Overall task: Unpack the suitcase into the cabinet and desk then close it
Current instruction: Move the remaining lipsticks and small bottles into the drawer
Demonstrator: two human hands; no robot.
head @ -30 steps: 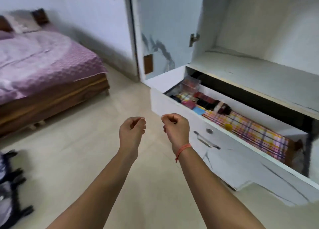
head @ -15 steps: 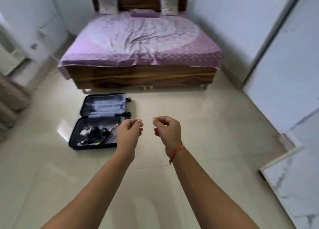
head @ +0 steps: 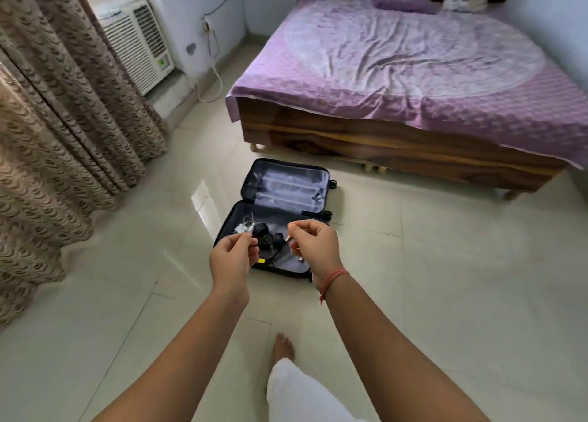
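A: While both arms reach forward, where is the suitcase (head: 283,186)?
B: Open flat on the tiled floor (head: 445,278), near the foot of the bed (head: 413,72), with dark gadgets and cables (head: 265,240) in its near half.
A: And the hands?
B: The left hand (head: 232,259) and right hand (head: 313,246) are raised before it, fingers curled inward, holding nothing.

The floor (head: 461,294) is laid with glossy pale tiles. A wooden bed (head: 381,143) is covered by a purple sheet (head: 397,56). Patterned curtains (head: 57,119) are hung beside an air conditioner (head: 136,40).

place: home bedroom | evidence: bed (head: 413,65), curtains (head: 57,119), air conditioner (head: 136,43)
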